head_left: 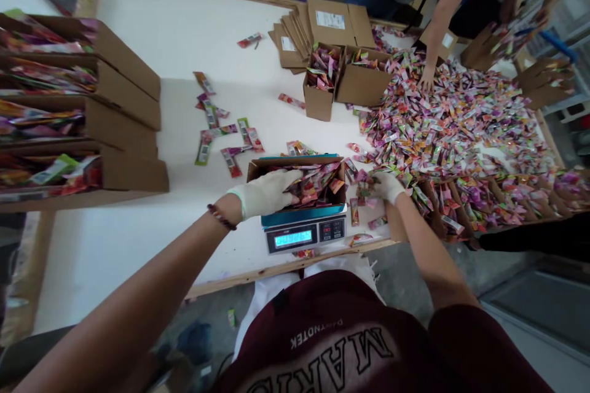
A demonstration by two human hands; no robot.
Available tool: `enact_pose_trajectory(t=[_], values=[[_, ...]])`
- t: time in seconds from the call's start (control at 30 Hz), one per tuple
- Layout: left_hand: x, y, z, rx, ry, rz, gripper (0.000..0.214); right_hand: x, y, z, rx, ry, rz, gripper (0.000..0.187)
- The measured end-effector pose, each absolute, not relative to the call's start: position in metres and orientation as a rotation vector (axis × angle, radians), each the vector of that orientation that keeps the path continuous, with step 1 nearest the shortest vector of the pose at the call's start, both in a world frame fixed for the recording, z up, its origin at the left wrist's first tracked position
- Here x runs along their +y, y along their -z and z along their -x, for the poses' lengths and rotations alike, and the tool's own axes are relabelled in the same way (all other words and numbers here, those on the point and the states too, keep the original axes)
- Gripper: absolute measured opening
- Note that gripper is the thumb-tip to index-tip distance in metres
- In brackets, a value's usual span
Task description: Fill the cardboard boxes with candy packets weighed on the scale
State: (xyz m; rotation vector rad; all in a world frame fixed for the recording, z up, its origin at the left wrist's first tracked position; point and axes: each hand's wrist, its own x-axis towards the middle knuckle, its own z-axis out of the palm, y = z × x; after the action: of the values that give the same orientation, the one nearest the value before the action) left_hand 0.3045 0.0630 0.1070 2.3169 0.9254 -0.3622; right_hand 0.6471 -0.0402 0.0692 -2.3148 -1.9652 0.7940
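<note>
My left hand (265,193), in a white glove, rests with curled fingers on the colourful sachets inside an open cardboard box (295,167). That box sits on a digital scale (305,231) with a lit display at the table's near edge. My right hand (386,186), also gloved, is closed round a few sachets at the near edge of the big sachet pile (442,123), just right of the box.
Filled cardboard boxes (115,116) are stacked at the left. Two open boxes (345,80) with sachets and flat cartons (322,24) stand farther back. Loose sachets (221,135) lie mid-table. Other people's hands (426,80) work in the pile at the far right.
</note>
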Motion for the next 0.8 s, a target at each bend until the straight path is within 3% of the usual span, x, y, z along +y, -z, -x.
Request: enact_pose_trajectory(t=[0.13,0.27,0.4,0.57,0.8], values=[[0.044,-0.138,-0.265,0.953,-0.198,-2.278,0.044,-0.026,-0.140,-0.642,-2.092,-0.707,2.048,0.027],[0.022,-0.154,-0.227,1.136,-0.586,-2.095,0.037,-0.007,-0.183,-0.565,-2.009,-0.676,1.720,0.026],[0.004,-0.143,-0.193,1.339,-0.720,-1.947,0.033,-0.001,-0.161,-0.497,-2.051,-0.676,1.636,0.037],[-0.011,-0.122,-0.155,1.519,-0.805,-1.835,0.033,-0.027,-0.138,-0.519,-2.094,-0.532,1.646,0.059],[-0.002,-0.147,-0.173,1.415,-0.957,-1.920,0.029,-0.054,-0.183,-0.556,-1.686,-0.313,1.617,0.026]])
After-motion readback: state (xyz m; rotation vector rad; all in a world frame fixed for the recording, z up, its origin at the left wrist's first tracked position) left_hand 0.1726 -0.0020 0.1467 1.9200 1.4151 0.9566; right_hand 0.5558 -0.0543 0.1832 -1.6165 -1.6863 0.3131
